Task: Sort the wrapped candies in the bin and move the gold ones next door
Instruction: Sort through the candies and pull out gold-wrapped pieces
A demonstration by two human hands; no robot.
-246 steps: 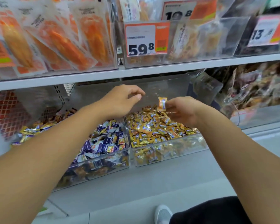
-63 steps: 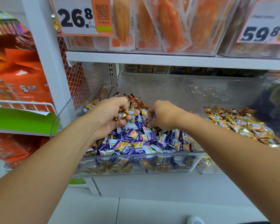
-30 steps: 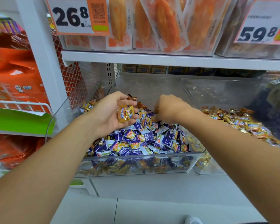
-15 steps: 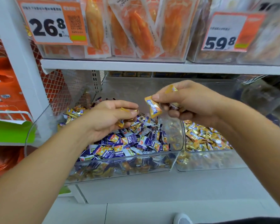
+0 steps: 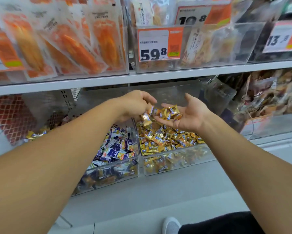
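Several gold candies (image 5: 168, 114) lie on my flat, spread right hand (image 5: 184, 115) over the gold bin (image 5: 175, 159); my left hand (image 5: 135, 105) pinches one (others remain among purple).

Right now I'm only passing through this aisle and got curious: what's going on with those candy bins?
A person is sorting wrapped candies on a shop shelf. The right hand is held palm up over the right-hand bin, cupping a small pile of gold candies. The left hand is beside it with curled fingers, with more gold ones at its fingertips and one candy just below them, above that bin. The left-hand bin holds mostly purple candies.
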